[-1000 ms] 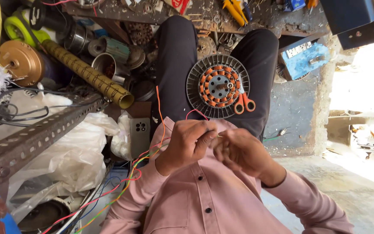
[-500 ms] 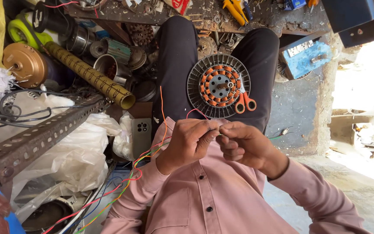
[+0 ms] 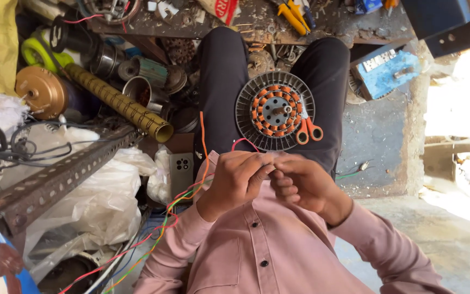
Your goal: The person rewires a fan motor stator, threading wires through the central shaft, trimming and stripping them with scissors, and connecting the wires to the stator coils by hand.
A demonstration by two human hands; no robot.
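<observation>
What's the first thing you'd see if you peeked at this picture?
Probably the round grey fan motor with its orange coils, resting on the person's lap, with orange-handled scissors lying at its edge. Just below it, the left hand and right hand meet, pinching thin coloured wires that trail down to the lower left. To the left, a long brass-coloured perforated tube lies among the clutter.
</observation>
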